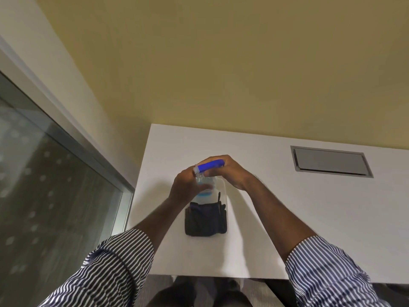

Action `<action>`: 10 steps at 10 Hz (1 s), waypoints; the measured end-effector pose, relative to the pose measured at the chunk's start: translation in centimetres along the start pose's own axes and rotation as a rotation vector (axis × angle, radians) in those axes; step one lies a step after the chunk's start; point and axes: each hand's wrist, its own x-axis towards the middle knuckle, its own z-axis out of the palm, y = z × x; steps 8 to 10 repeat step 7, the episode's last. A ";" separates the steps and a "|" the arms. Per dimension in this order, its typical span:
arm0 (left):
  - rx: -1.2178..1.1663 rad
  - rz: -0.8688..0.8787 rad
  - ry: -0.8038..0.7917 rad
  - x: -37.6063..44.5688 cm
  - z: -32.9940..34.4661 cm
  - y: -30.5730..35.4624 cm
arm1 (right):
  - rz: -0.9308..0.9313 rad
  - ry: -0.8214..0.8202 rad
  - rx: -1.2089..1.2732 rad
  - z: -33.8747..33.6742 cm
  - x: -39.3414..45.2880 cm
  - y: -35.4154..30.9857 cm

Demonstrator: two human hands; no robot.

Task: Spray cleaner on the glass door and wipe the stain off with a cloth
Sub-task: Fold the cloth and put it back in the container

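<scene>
Both hands close on the spray bottle (204, 185) above the white table (287, 207): the right hand (223, 171) curls over the blue spray head (210, 166), while the left hand (188, 187) wraps the clear body, where pale blue cleaner shows between the fingers. Just below the grip, toward the person, a dark cloth (205, 220) lies folded in a clear tray (222, 187), and the bottle's base seems to stand at the tray's far end, though the hands and motion blur hide the contact. The bottle stands roughly upright, and its nozzle tip (196, 169) points left, away from the right palm. That matters, I judge, because the glass door (51, 185) lies well off to the left of the grip, so the left hand is nearer the pane and the right has the trigger; lifting and swinging left should bring the nozzle square to the glass. No stain can be made out on the pane, only pale dots. Beyond the grip to the right, a grey flap (330, 161) sits flush in the table. No label or writing is readable anywhere.
</scene>
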 end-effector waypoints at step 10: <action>-0.091 -0.015 -0.113 0.5 -2.4 -1.0 | 0.100 0.002 0.089 -2.2 -1.5 1.1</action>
